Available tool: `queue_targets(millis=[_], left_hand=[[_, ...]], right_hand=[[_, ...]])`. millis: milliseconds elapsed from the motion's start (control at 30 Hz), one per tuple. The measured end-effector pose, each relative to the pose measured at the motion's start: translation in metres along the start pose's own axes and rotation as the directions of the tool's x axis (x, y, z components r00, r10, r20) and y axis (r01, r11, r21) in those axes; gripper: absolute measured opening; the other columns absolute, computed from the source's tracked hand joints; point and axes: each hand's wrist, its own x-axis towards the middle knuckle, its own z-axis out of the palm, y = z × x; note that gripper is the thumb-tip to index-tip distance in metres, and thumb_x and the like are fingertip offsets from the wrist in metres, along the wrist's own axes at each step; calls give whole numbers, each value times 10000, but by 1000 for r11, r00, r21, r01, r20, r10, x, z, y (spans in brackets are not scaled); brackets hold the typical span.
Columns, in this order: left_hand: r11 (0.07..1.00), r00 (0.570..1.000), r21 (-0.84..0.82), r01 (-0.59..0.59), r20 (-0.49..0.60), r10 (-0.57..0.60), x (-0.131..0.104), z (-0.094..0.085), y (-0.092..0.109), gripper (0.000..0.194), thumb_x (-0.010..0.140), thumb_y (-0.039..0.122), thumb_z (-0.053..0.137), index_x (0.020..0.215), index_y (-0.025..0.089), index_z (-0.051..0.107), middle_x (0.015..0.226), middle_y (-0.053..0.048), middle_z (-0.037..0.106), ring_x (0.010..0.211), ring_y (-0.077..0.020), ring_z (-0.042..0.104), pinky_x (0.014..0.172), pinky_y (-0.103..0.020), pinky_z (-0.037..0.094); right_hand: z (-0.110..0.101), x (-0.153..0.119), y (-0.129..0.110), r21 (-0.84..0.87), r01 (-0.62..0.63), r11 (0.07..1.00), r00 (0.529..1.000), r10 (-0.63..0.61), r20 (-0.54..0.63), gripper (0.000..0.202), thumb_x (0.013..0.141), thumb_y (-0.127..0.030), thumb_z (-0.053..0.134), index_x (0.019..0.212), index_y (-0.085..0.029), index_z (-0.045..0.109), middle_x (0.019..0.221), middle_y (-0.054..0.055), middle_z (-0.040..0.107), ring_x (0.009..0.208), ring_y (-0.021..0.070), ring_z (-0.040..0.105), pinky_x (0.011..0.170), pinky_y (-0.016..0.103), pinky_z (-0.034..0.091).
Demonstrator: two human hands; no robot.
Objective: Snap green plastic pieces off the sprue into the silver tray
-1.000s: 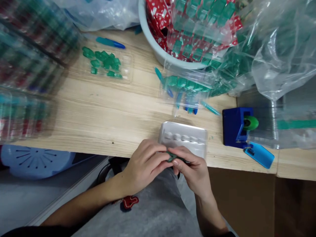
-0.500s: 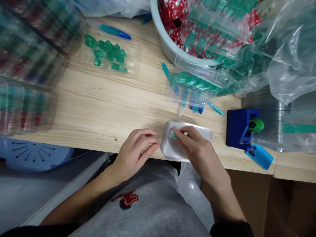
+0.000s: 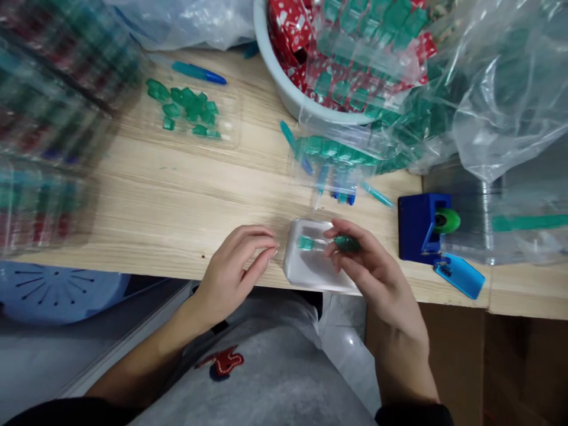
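A clear plastic tray (image 3: 310, 269) lies near the table's front edge, with a green translucent block (image 3: 306, 242) in its upper left part. My right hand (image 3: 364, 260) is over the tray's right side, its fingers curled round a dark green piece (image 3: 347, 243). Left of the tray, my left hand (image 3: 239, 257) is held with bent fingers, thumb and fingertips apart, and nothing between them. Further back on the left, several green blocks (image 3: 193, 103) lie in another clear tray (image 3: 231, 130).
A blue tape dispenser (image 3: 419, 228) stands at the right. Behind are a pale tub (image 3: 266, 59) of red packets, blue pens (image 3: 199, 72) and a filled clear pack (image 3: 339, 151). Stacked packs (image 3: 39, 207) are at the left; plastic bags (image 3: 497, 118) hang over the back right.
My right hand has drawn back to the right from the green block, which now lies uncovered in the tray. A dark green piece now shows in its fingers. The view has shifted slightly.
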Motion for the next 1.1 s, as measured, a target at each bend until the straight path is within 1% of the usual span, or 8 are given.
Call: queue_targets(millis=[133,267,367,467,633,767,933,1100], left_hand=[[998,999,-55,-35,15,36,9,9,18,196,935,100,534,1074,227,589,1033,-19,648,1003,-155,629,868,-307,546],[994,996,-61,-88,25,90,19,18,37,164,932,155,577,1073,237,582,1091,-33,605,1031,-166,614,896,-332,548],[992,992,-59,-114,52,117,23,22,45,152,919,175,602,1055,237,573,1113,-44,574,1034,-178,603,884,-350,556],[990,990,-73,-120,62,125,25,23,49,115,924,141,582,993,228,554,1074,-30,573,1040,-157,598,892,-314,545],[988,988,-38,-152,31,153,26,23,52,145,933,108,552,1007,232,545,984,-7,606,932,-134,610,820,-291,544],[975,975,41,-218,37,217,28,21,54,160,922,110,566,1026,232,555,937,-7,651,870,-156,627,783,-328,558],[975,972,2,-223,79,222,28,19,58,234,946,144,544,1141,273,564,955,-7,698,859,-160,689,728,-317,592],[965,965,-52,-258,39,260,29,18,57,128,938,131,560,1008,229,602,881,-14,701,807,-137,695,675,-266,603]], right_hand=[[5,-16,-3,306,-15,952,996,-13,90,495,977,-149,448,1424,-360,436,1352,48,595,1114,158,668,943,336,575],[8,-27,-6,266,8,964,993,-38,107,625,989,-172,437,1526,-412,225,1484,51,493,1350,199,514,1046,427,520],[5,-32,-8,189,25,982,993,-45,106,648,992,-183,436,1544,-398,174,1503,56,473,1416,198,427,1082,428,485],[3,-34,-7,215,70,974,993,-88,76,575,980,-171,472,1498,-378,329,1451,48,536,1369,181,492,1060,378,512],[6,-32,-4,317,139,938,987,-105,-122,322,906,-133,618,1153,-335,665,1183,-15,720,1090,129,695,923,266,596],[8,-32,-2,313,172,934,969,-103,-224,191,861,-193,691,1032,-274,720,1060,7,758,995,152,722,856,288,623],[11,-31,0,348,156,925,960,-58,-276,128,853,-252,705,977,-267,736,933,-1,773,827,133,739,739,258,638],[17,-28,2,329,211,920,941,-100,-325,111,843,-246,715,946,-284,737,879,-16,766,788,104,729,703,204,620]])
